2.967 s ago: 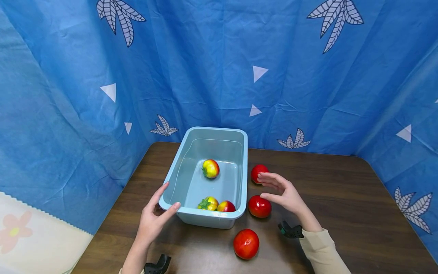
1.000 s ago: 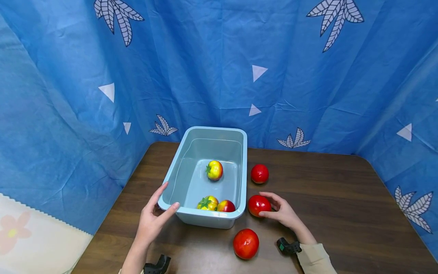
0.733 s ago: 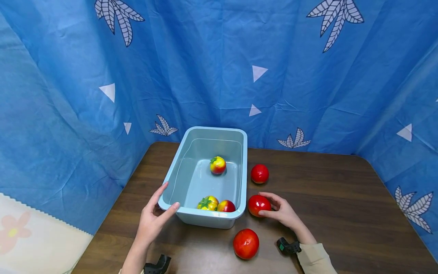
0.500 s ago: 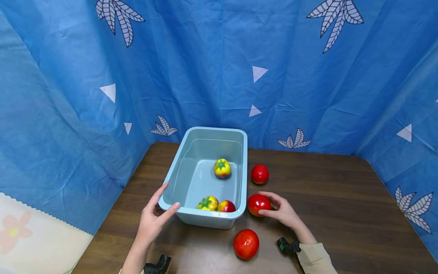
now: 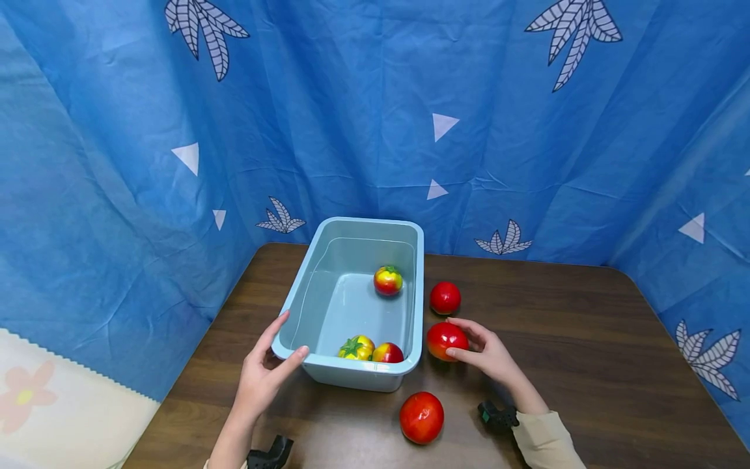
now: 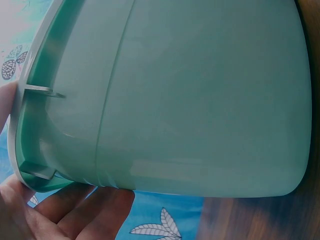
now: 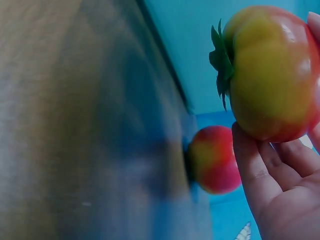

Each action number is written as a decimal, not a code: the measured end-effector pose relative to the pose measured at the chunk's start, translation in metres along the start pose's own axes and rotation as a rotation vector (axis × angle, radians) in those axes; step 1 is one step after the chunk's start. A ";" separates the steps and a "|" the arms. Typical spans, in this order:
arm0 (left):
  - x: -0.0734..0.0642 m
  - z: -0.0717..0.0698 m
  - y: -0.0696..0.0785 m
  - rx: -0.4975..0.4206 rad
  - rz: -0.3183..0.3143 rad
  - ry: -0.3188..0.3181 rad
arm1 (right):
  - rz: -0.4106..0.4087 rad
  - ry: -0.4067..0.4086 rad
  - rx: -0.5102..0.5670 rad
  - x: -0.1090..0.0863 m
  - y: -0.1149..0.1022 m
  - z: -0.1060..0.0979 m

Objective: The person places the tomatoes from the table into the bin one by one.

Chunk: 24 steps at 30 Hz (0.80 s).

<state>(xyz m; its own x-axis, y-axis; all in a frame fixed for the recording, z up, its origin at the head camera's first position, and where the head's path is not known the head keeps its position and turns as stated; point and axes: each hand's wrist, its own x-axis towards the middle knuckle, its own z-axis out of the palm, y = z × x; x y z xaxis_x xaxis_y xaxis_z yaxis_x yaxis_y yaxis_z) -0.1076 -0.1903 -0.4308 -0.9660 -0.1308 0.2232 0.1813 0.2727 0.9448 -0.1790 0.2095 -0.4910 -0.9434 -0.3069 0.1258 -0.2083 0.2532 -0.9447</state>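
A light blue plastic bin [image 5: 363, 367] stands on the table, and my left hand [image 5: 263, 374] grips the rim at its near left corner. In the left wrist view the fingers [image 6: 95, 207] curl under the rim against the bin's outer wall [image 6: 200, 100]. My right hand [image 5: 483, 352] pinches a glossy red tomato [image 5: 444, 340] beside the bin's right wall. In the right wrist view this tomato [image 7: 275, 75] shows a yellow underside and green leafy top, raised off the table. Another tomato [image 7: 216, 159] sits beyond it.
Inside the bin, one tomato [image 5: 388, 281] lies toward the back right; two more, a yellow one [image 5: 357, 348] and a red-yellow one [image 5: 388, 353], are at the near end. On the wooden table [image 5: 556, 326], red tomatoes stand behind [image 5: 445, 298] and in front [image 5: 421, 417] of my right hand.
My right hand came down onto the middle tomato, took hold and has lifted it slightly. The loose tomato in the bin rolled to the right. My left hand stayed put.
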 end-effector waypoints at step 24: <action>-0.001 -0.001 0.002 0.002 -0.010 -0.009 | -0.106 -0.007 -0.030 0.008 -0.055 -0.019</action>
<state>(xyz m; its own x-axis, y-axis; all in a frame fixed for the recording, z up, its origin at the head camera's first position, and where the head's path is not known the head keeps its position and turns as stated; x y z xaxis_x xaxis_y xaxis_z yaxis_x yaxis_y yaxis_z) -0.1066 -0.1908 -0.4292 -0.9693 -0.1253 0.2117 0.1714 0.2734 0.9465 -0.1797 0.2108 -0.4325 -0.9137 -0.3402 0.2224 -0.3148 0.2461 -0.9167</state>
